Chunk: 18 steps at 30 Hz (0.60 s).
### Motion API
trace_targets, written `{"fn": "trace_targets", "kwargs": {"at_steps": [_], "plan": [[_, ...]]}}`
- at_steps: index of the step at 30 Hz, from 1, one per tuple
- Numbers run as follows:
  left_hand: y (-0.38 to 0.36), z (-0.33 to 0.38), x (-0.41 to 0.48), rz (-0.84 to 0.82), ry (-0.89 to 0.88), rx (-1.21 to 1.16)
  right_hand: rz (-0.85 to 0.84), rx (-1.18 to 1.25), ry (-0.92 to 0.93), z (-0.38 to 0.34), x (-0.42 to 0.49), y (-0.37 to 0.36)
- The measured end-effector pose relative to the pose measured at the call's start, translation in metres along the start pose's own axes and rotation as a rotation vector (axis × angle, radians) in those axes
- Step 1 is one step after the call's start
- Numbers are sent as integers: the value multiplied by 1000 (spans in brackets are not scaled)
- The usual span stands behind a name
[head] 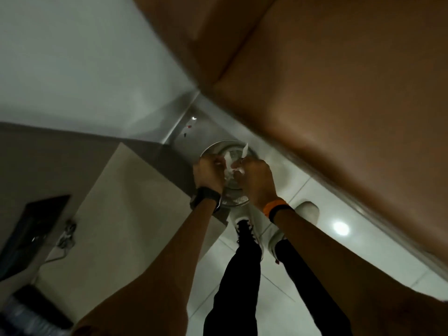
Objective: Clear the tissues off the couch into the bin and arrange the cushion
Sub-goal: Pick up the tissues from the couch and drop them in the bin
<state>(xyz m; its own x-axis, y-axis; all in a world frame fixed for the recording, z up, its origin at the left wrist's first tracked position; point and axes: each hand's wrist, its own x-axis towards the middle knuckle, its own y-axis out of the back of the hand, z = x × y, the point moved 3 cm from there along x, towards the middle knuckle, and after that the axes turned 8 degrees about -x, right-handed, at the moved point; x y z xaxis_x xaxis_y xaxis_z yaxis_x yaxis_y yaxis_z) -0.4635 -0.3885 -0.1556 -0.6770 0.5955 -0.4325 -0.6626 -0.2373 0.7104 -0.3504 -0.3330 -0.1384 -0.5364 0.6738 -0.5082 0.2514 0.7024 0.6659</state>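
A round metal bin [216,147] stands on the floor between the brown couch [339,93] and a beige cabinet. Both my hands are held over its open mouth. My left hand [209,172], with a black watch on the wrist, and my right hand [257,180], with an orange and black band, are closed on crumpled white tissues [231,166] that hang between them above the bin. One strip of tissue sticks up past my right hand. No cushion is in view.
A beige cabinet [135,214] stands left of the bin, with a dark screen [31,234] and cables beside it. My legs and white shoes [247,229] are on the glossy white tiles [303,195]. White walls meet in the corner behind the bin.
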Motion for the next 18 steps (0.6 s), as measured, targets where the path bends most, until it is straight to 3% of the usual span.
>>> {"fn": "trace_targets", "kwargs": {"at_steps": [4, 8, 11, 14, 18], "plan": [[-20, -60, 28, -152, 80, 75, -86, -195, 3, 2, 33, -63], [-49, -76, 46, -346, -37, 237, -168, -383, 20, 23, 61, -98], [-55, -72, 47, -404, -108, 316, -200, -440, 40, 30, 63, -109], [-33, -52, 29, -347, -171, 200, -20, -428, 96, 22, 40, -87], [18, 8, -2, -56, -469, 77, 399, -449, 240, 0, -4, -7]]}}
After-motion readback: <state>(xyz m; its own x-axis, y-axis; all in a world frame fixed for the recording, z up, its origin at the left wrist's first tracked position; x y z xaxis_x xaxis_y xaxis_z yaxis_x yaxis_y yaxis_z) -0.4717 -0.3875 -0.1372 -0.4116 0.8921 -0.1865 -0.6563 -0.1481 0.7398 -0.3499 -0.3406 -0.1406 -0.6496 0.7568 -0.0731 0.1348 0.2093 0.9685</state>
